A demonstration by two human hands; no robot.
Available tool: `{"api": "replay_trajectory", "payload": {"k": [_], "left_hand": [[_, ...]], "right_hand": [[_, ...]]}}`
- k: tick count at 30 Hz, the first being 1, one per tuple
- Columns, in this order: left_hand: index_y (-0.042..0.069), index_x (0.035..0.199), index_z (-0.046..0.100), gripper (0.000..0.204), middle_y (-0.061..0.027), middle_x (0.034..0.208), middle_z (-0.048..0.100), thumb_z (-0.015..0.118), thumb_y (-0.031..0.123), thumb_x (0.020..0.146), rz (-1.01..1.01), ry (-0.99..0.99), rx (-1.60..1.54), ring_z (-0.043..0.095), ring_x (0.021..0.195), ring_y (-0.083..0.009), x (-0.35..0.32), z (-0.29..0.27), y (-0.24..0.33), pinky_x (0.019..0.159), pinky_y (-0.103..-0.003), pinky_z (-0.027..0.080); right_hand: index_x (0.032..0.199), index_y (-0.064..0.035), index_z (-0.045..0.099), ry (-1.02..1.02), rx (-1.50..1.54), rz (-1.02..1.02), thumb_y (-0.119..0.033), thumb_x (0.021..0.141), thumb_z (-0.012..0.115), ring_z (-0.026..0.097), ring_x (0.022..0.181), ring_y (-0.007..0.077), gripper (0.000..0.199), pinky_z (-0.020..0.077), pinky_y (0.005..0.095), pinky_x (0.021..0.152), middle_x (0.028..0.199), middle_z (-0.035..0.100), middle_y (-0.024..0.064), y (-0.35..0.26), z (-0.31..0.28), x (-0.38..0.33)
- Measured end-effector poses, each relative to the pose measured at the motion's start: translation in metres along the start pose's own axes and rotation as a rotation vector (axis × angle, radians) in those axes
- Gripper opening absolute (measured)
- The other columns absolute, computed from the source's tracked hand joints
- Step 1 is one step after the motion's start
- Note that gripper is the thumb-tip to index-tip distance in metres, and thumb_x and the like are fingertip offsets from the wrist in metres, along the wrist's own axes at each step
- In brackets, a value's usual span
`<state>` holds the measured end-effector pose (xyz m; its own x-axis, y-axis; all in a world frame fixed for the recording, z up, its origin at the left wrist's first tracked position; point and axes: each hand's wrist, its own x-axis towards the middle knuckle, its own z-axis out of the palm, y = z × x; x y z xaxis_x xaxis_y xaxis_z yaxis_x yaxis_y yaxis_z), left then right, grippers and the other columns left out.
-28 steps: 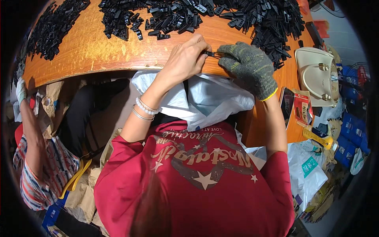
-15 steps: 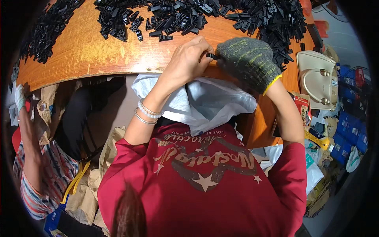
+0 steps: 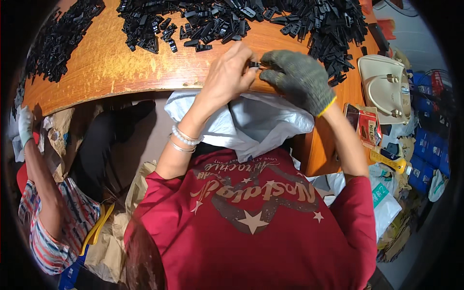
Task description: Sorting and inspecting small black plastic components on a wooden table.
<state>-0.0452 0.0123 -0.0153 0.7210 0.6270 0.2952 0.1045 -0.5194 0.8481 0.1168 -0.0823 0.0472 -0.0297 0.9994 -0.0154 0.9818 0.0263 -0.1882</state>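
My bare left hand (image 3: 231, 67), with bracelets at its wrist, pinches a small black plastic clip (image 3: 254, 65) above the table's near edge. The fingers partly hide the clip. My right hand (image 3: 299, 77) wears a dark grey knitted glove with a yellow cuff. Its thumb and forefinger stand apart just to the right of the clip, and nothing shows between them. Beyond my hands, a large heap of similar black clips (image 3: 212, 24) spreads over the wooden table (image 3: 106, 60). A white sack (image 3: 275, 118) lies open over my lap, below my hands.
Another pile of black parts (image 3: 60, 43) lies at the far left. A person's gloved hand (image 3: 25, 123) rests by the table's left edge. To the right are a cream handbag (image 3: 386, 89), a red box (image 3: 369, 126) and a yellow bottle (image 3: 389, 161). Brown paper (image 3: 104, 241) lies lower left.
My right hand's thumb and forefinger have spread and drawn slightly back from the clip, which stays in my left hand. The view has shifted slightly.
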Motion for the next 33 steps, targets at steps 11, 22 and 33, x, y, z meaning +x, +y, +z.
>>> {"api": "replay_trajectory", "payload": {"k": [11,22,33], "left_hand": [[-0.008,0.097,0.06,0.021,-0.0147,0.078,0.068,0.067,0.009,0.087,-0.477,-0.206,-0.984,0.069,0.066,-0.0177,-0.01,-0.02,0.018,0.058,-0.024,0.056],[0.0,0.072,0.064,0.027,-0.0046,0.057,0.06,0.077,0.022,0.079,-0.275,-0.137,-0.183,0.056,0.049,-0.0092,0.0,-0.017,0.022,0.046,-0.025,0.042],[0.006,0.097,0.069,0.024,-0.0139,0.089,0.059,0.059,0.003,0.075,0.256,0.032,0.866,0.063,0.079,-0.0334,0.113,-0.028,-0.02,0.069,-0.041,0.052]], "right_hand": [[0.113,-0.0067,0.065,0.185,0.857,0.113,-0.002,0.079,0.064,0.064,0.091,0.0259,0.034,0.051,0.0341,0.077,0.104,0.066,0.0102,-0.01,0.02,-0.043],[0.114,-0.0016,0.063,-0.032,1.262,0.316,-0.004,0.084,0.066,0.062,0.087,0.0147,0.03,0.0511,0.0283,0.075,0.1,0.066,0.0071,-0.015,0.018,-0.053],[0.109,-0.0012,0.067,-0.154,1.256,0.381,-0.003,0.084,0.065,0.064,0.083,0.0113,0.025,0.0514,0.0239,0.07,0.104,0.068,0.0083,-0.015,-0.006,-0.08]]}}
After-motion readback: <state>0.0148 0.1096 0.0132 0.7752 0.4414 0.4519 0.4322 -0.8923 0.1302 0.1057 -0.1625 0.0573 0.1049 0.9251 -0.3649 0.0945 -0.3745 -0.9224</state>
